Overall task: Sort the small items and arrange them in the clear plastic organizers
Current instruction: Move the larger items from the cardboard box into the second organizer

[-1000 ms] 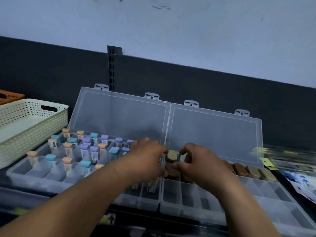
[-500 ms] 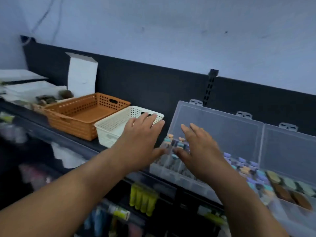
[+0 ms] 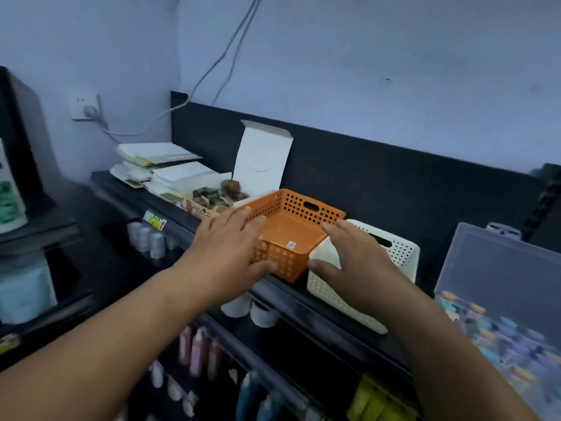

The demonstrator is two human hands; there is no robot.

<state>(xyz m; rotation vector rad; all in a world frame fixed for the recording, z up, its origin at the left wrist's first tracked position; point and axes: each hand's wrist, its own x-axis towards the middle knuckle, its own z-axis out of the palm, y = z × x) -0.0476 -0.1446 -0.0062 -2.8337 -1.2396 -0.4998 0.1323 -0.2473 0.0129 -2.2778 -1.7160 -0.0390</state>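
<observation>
Your left hand and right hand, fingers spread and holding nothing, bracket the orange basket between them; next, probably clasp its sides.

Along the shelf, left to right: paper stack, open carton, left basket, right basket just beside it, organizer. Left hand is at the left basket's front-left corner, right hand over the right basket's front-left corner.
</observation>
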